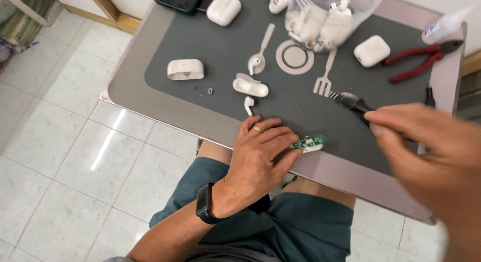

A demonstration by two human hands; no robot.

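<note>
Matt grey mat (pixel 225 46), glossy plastic cases (pixel 372 50)

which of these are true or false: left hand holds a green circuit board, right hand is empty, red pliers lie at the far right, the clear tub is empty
1. The left hand pins a green circuit board to the mat. True.
2. The right hand is empty. False: it grips a black-handled tool.
3. Red-handled pliers lie at the far right. True.
4. The clear tub is empty. False: it holds white earbud parts.
</note>
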